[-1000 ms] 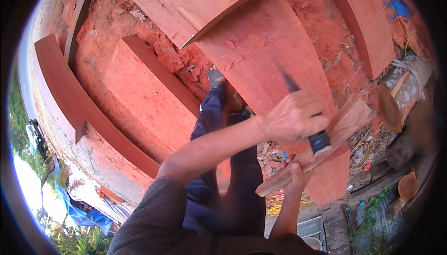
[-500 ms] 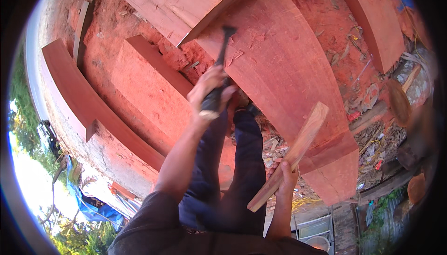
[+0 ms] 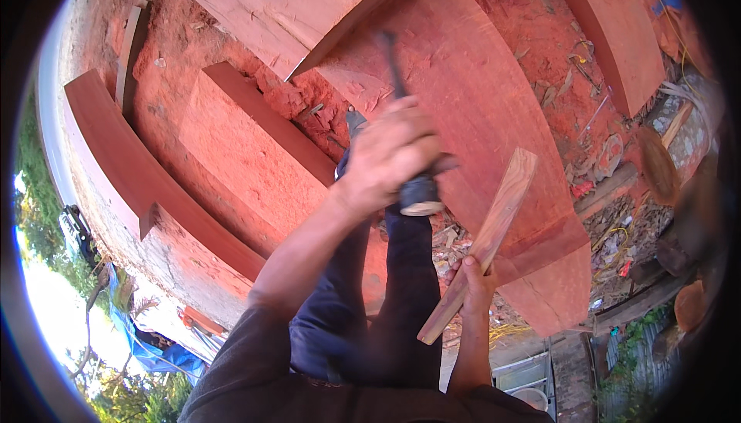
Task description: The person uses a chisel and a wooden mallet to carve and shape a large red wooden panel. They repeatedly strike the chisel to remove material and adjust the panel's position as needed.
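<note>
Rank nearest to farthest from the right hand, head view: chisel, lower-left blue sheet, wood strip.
1. Wood strip, gripped in the right hand.
2. Chisel, ahead-left, in the left hand.
3. Blue sheet, far off at lower left.

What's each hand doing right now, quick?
Left hand: closed, holding a chisel-like tool by its black handle.
Right hand: closed, holding a wooden bar near its lower end.

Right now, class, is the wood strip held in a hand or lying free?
The wood strip is held: the right hand closes around its lower half. Whether its upper end touches the red timber behind it, cannot tell.
</note>
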`<state>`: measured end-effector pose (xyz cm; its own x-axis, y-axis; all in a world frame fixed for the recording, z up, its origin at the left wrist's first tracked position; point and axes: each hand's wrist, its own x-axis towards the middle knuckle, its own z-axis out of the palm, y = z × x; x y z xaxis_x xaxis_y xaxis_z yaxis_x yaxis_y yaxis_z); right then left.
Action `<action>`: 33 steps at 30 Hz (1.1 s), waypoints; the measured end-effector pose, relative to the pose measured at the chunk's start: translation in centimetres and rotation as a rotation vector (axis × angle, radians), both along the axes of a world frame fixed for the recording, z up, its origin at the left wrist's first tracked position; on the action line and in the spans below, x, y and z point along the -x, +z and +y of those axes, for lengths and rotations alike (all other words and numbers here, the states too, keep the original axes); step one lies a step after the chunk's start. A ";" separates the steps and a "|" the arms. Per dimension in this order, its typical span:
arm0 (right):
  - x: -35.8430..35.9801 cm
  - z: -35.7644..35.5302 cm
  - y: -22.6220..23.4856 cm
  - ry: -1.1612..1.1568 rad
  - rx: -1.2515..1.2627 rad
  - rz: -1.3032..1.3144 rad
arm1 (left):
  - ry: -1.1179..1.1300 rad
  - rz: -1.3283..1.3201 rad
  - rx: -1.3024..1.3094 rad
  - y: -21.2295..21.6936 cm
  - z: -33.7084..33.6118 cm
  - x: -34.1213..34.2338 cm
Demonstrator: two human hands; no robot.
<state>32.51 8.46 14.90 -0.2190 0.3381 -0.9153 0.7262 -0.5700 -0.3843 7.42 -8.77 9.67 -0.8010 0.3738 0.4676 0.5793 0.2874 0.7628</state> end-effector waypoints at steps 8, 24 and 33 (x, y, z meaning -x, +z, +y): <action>0.8 -0.3 0.2 -0.067 0.038 -0.013 | 0.063 -0.047 -0.152 -5.1 3.5 1.8; -0.2 1.2 0.1 -0.039 0.104 -0.073 | 0.022 -0.472 0.337 3.9 -2.7 -3.8; 0.1 3.4 1.7 -0.024 0.101 -0.105 | -0.288 -0.720 0.178 7.1 6.8 -2.1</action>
